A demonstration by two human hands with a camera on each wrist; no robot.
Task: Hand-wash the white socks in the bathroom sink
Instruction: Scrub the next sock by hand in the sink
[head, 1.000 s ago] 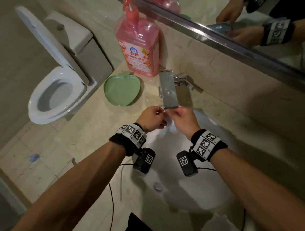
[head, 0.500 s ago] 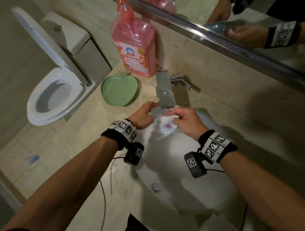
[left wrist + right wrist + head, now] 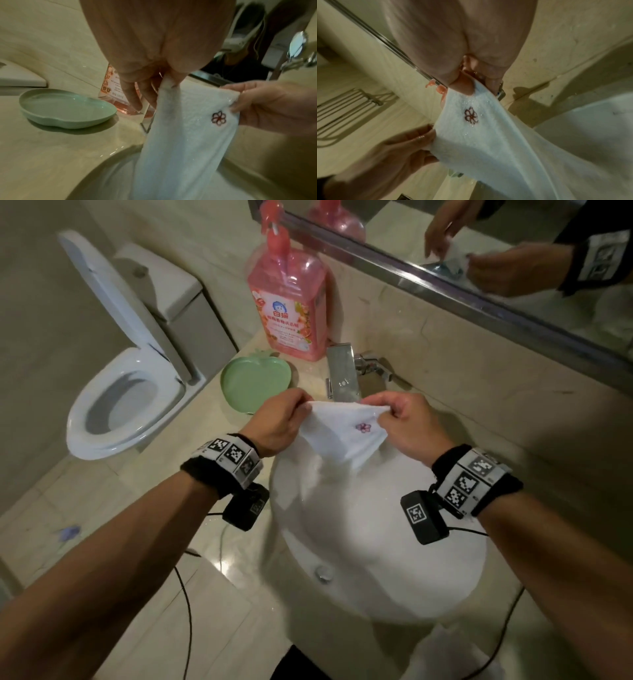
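A wet white sock (image 3: 342, 433) with a small purple flower mark hangs stretched by its cuff over the white sink (image 3: 394, 559), just below the chrome faucet (image 3: 342, 373). My left hand (image 3: 279, 422) pinches the cuff's left corner and my right hand (image 3: 407, 422) pinches its right corner. The left wrist view has the sock (image 3: 188, 135) hanging down into the basin from my left hand (image 3: 169, 82). Seen from the right wrist, the sock (image 3: 488, 142) is pulled taut between my right hand (image 3: 469, 86) and the other hand's fingers.
A pink pump bottle of detergent (image 3: 291, 302) stands behind a green apple-shaped dish (image 3: 255, 383) on the beige counter left of the faucet. A toilet (image 3: 126, 392) with its lid up is at the far left. A mirror (image 3: 513, 251) runs along the back wall.
Both hands were bunched together under the faucet a second ago. They have moved apart and lifted, spreading the sock's cuff open and flat between them.
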